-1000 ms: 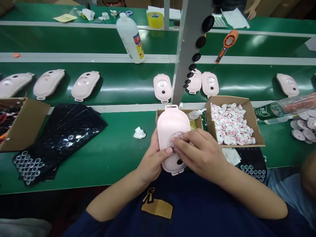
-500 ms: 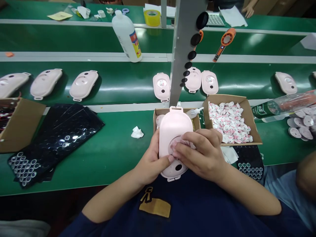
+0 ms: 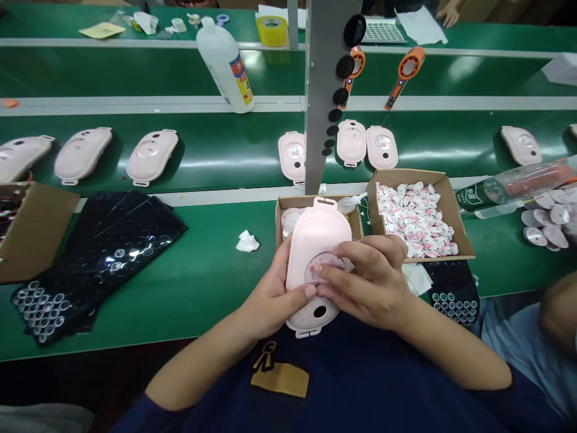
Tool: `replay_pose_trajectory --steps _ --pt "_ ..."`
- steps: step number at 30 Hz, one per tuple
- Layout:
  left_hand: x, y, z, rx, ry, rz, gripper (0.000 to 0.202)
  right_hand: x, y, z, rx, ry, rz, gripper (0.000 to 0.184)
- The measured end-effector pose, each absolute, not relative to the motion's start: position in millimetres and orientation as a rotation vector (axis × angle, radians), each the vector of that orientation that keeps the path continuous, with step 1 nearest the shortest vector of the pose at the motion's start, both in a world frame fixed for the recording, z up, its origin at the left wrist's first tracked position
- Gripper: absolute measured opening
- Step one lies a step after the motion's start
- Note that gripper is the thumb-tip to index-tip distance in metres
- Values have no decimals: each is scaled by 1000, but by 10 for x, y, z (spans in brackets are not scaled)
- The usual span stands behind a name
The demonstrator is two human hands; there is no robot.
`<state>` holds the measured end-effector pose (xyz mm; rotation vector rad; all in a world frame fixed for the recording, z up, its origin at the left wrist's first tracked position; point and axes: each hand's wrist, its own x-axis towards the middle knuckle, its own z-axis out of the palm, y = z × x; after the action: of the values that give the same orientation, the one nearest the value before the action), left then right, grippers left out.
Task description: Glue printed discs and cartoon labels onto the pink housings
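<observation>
A pale pink plastic case (image 3: 319,231) with rounded corners, clips at both ends and a black oval spot is held upright before my chest. My left hand (image 3: 274,300) is closed round its left side, thumb on the front face. The curled fingers of my right hand (image 3: 365,279) press at the round recess in its middle; whatever they pinch there is hidden. Behind the case stands a small cardboard box (image 3: 278,224) with a dropper bottle (image 3: 350,203). To the right, another cardboard box (image 3: 466,246) holds many white and pink bear-shaped pieces (image 3: 415,219).
Similar pink cases (image 3: 152,156) lie along the green belt (image 3: 225,150). A grey post (image 3: 318,108) rises ahead. Black sheets with round stickers (image 3: 112,240) and a crumpled tissue (image 3: 247,241) lie left. A plastic bottle (image 3: 509,185) lies right, near a neighbour's arm (image 3: 559,313).
The case has tipped slightly, its lower end shifting left, and my right fingertips have moved a little on the round recess. The whole view has shifted slightly.
</observation>
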<state>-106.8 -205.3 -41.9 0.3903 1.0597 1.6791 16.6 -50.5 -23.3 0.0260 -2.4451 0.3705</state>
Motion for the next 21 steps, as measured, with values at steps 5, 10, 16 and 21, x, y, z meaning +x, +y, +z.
replay_pose_trajectory --steps 5,10,16,21 --pt "-1060 -2065 -411 373 1058 1663 79 187 -530 -265 -47 -2463 423 19" --pt "-1053 -2039 -408 377 1075 1677 73 188 -593 -308 -160 -2408 465 13" --pt "-1057 -2072 -434 328 1268 1774 68 241 -556 -340 -129 -2352 589 32" --pt "-1035 -2103 -442 392 1329 1822 65 193 -597 -392 -319 -2431 1258 88"
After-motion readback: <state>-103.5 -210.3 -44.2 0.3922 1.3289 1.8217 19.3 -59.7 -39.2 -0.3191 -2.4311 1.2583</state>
